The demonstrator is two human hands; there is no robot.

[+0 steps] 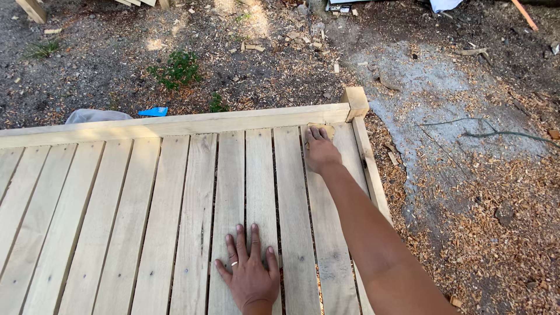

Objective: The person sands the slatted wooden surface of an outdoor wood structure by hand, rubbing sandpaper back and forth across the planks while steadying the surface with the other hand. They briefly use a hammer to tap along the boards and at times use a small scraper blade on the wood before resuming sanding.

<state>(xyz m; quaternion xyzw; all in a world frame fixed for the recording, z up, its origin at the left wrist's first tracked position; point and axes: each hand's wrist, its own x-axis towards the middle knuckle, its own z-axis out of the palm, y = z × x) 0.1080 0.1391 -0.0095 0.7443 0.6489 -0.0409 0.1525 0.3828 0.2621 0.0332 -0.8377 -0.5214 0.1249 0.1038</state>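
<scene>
While braced flat, fingers spread, on slatted frame (pixel 146 221): left hand (pixel 249 274) empty; right hand (pixel 319 153), arm outstretched, pressing sandpaper (pixel 324 129) down.

Slats (pixel 146 221) open — rail (pixel 175 124), post (pixel 354 102) block beyond.

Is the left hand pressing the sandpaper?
No, the left hand lies flat on bare slats; the right hand presses the sandpaper.

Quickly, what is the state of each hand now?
Left hand: open, flat on the wooden slats, holding nothing.
Right hand: pressing a small tan sanding piece against the slats.
</scene>
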